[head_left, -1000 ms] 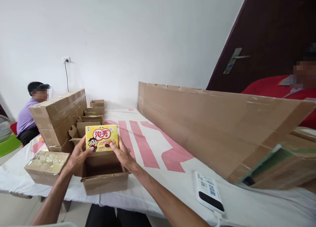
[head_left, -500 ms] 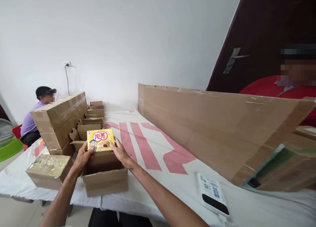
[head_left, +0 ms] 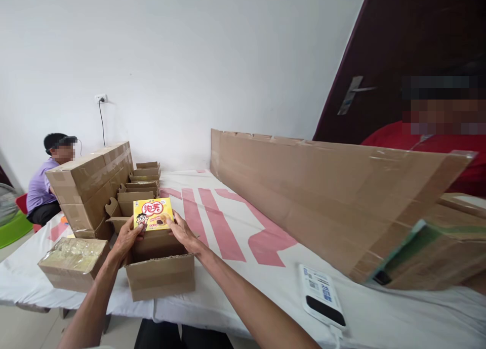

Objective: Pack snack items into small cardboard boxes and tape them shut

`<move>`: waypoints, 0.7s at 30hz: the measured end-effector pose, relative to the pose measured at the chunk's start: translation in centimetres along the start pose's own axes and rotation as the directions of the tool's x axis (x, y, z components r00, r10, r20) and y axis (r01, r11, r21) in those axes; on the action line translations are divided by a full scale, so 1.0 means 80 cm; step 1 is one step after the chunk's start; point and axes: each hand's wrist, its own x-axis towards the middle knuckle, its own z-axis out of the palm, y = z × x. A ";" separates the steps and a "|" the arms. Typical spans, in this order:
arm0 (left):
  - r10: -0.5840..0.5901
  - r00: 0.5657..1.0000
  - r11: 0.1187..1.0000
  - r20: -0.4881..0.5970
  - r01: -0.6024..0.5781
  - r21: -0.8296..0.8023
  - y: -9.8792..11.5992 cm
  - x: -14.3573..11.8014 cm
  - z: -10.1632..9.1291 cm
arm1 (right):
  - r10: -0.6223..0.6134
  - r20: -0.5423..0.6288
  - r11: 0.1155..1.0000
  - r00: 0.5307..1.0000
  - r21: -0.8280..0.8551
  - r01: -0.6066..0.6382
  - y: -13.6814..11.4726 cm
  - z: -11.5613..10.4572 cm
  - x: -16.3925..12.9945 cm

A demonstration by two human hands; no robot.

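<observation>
My left hand (head_left: 127,237) and right hand (head_left: 182,233) pinch yellow snack box (head_left: 153,221) by sides, upright, lined up over open carton (head_left: 159,268)

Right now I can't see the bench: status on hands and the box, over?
Left hand and right hand both gripping yellow printed snack box. Box upright over open brown cardboard carton. Nothing blocking.
</observation>
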 end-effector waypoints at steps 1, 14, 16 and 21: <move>-0.003 1.000 1.000 -0.001 0.003 -0.001 0.000 0.000 0.000 | 0.003 -0.001 1.000 1.000 -0.012 -0.003 -0.001 0.000 -0.001; 0.021 0.999 0.993 0.040 -0.016 -0.117 0.014 -0.025 -0.002 | -0.217 0.020 0.972 0.976 -0.083 0.218 -0.022 0.006 -0.034; 0.043 0.997 0.985 0.061 -0.032 -0.172 0.018 -0.032 -0.006 | -0.285 0.035 0.929 0.958 -0.236 0.285 -0.022 0.004 -0.048; 0.141 0.984 0.964 -0.112 -0.162 -0.210 0.040 -0.047 -0.037 | -0.182 0.050 0.604 0.982 -0.782 0.152 -0.035 -0.015 -0.078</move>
